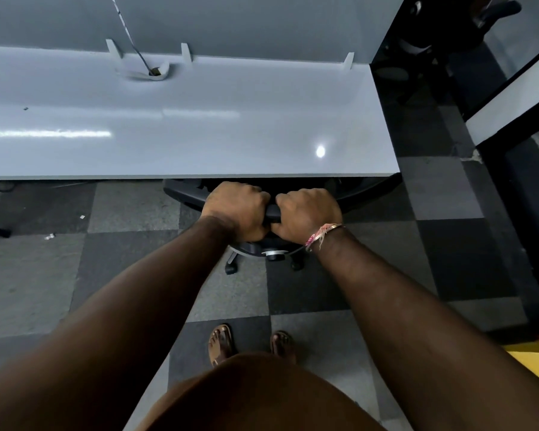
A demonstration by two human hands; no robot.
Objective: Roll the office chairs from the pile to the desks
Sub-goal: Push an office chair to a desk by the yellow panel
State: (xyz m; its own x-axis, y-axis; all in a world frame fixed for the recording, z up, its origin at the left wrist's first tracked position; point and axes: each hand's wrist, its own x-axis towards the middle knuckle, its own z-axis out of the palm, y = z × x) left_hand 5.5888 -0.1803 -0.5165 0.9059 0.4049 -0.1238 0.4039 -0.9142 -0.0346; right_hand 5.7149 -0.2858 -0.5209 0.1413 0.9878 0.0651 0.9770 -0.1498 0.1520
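A black office chair (184, 194) stands at the right end of a long white desk (199, 126), its seat tucked under the desk's front edge. My left hand (235, 209) and my right hand (308, 213) sit side by side, both gripping the top edge of the chair's backrest. Below my hands show the chair's base and castors (231, 267) on the floor. Most of the seat is hidden by the desk.
A cable (131, 35) drops into a grommet hole at the desk's back. A grey partition rises behind the desk. More dark chairs (417, 45) stand in the aisle at the upper right. A black-framed glass wall (511, 126) runs along the right. Checkered carpet tiles cover the floor.
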